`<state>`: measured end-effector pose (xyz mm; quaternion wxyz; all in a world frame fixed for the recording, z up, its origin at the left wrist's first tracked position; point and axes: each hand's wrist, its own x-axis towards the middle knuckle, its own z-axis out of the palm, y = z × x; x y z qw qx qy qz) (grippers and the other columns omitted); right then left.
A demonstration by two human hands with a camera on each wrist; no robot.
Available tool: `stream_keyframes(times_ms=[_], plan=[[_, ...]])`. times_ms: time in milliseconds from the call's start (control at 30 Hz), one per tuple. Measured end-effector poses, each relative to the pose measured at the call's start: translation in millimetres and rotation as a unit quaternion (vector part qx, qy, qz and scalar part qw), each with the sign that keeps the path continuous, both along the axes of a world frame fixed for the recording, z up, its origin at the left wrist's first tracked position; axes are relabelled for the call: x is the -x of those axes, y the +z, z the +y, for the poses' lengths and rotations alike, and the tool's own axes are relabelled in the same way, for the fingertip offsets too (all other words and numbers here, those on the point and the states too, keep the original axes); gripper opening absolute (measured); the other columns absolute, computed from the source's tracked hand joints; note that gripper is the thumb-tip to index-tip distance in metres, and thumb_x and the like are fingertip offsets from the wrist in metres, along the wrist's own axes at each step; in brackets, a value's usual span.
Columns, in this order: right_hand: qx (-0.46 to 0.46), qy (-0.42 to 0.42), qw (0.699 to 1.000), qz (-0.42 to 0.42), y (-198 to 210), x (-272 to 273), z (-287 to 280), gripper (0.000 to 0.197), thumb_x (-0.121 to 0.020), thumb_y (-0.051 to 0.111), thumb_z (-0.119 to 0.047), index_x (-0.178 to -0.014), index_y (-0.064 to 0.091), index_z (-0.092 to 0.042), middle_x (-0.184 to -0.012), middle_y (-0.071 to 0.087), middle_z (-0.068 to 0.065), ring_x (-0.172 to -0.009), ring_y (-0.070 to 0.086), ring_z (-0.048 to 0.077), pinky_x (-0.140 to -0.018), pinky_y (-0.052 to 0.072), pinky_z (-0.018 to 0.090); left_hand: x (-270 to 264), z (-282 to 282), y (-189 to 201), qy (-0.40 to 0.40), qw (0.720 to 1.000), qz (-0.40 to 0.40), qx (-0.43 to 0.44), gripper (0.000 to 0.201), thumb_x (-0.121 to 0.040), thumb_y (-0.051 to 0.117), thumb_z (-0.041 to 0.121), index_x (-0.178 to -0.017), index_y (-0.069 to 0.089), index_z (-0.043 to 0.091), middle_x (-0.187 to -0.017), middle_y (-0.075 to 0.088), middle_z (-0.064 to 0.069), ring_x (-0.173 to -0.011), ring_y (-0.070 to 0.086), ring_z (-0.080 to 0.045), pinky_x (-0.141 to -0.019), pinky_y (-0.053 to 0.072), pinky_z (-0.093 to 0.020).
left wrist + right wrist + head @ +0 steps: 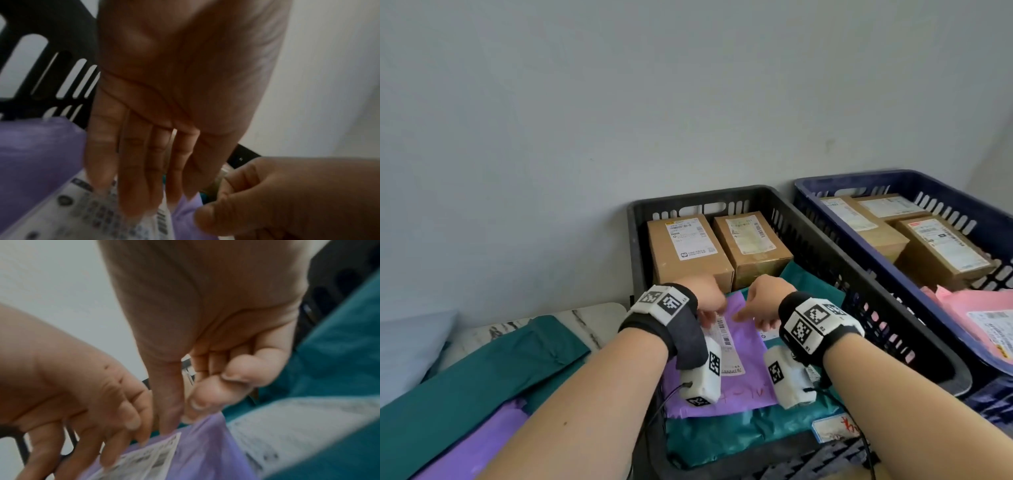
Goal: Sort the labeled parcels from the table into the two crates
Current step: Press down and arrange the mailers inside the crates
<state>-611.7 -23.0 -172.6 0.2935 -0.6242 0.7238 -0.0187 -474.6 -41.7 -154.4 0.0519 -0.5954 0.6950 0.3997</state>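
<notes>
Two crates (640,240) (black, blue), five boxes (688,250), two hands (709,294)

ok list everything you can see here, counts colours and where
black crate: 1, black, centre
blue crate: 1, dark blue, right of it
boxes in black crate: 2, brown, far end, side by side
boxes in blue crate: at least 3, brown, far end
purple parcel: 1, labelled, topmost in black crate
green parcels: at least 1, under the purple one
pink parcel: 1, blue crate, near end
table parcels: green and purple, left
left hand: straight fingers on the label
right hand: on the purple parcel
</notes>
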Motion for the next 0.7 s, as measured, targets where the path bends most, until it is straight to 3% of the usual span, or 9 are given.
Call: stream_keyframes(times_ms=[100,233,300,533,700], plan=[[-0.053,-0.007,0.991,-0.122,-12,2,5,0.028,-0.082,0.075,-0.019,-0.062,0.057,-0.012,-0.056,0.065,0.004,-0.042,0.057,0.009,-0.045,0.048,0.019,-2,-4,-8,-0.072,0.993,-0.09,-0.001,0.027,-0.087,0.067,0.022,-0.103,0.069,0.001,-0.104,0.073,-0.012,-0.08,0.066,-0.023,-0.071,0.051,-0.028],[-0.127,-0.022,0.962,-0.239,-14,6,9,0.01,-0.085,0.069,-0.005,-0.082,0.061,-0.01,-0.068,0.071,0.009,-0.06,0.07,0.015,-0.051,0.054,0.022,-2,-9,-10,-0.115,0.983,-0.141,-0.017,0.039,-0.075,0.08,0.035,-0.102,0.073,0.008,-0.088,0.073,-0.002,-0.081,0.067,-0.019,-0.078,0.052,-0.028],[-0.141,-0.02,0.959,-0.247,-15,6,10,0.01,-0.086,0.068,-0.004,-0.09,0.061,-0.01,-0.069,0.071,0.009,-0.06,0.07,0.016,-0.052,0.055,0.023,-2,-11,-12,-0.127,0.979,-0.159,-0.026,0.04,-0.072,0.082,0.038,-0.099,0.075,0.01,-0.08,0.07,0.001,-0.077,0.064,-0.017,-0.079,0.052,-0.027],[-0.147,-0.026,0.957,-0.25,-19,5,10,0.008,-0.09,0.063,-0.007,-0.098,0.062,-0.011,-0.073,0.071,0.011,-0.06,0.07,0.017,-0.052,0.056,0.023,-1,-13,-16,-0.133,0.974,-0.179,-0.036,0.046,-0.076,0.078,0.04,-0.11,0.07,0.01,-0.11,0.071,-0.006,-0.104,0.067,-0.022,-0.096,0.052,-0.037],[-0.143,-0.037,0.959,-0.24,-20,2,6,0.012,-0.093,0.06,-0.01,-0.104,0.063,-0.006,-0.074,0.071,0.012,-0.059,0.07,0.017,-0.055,0.058,0.025,0,-13,-15,-0.132,0.973,-0.188,-0.033,0.041,-0.082,0.072,0.04,-0.11,0.068,0.01,-0.114,0.07,-0.006,-0.107,0.065,-0.024,-0.097,0.05,-0.037]])
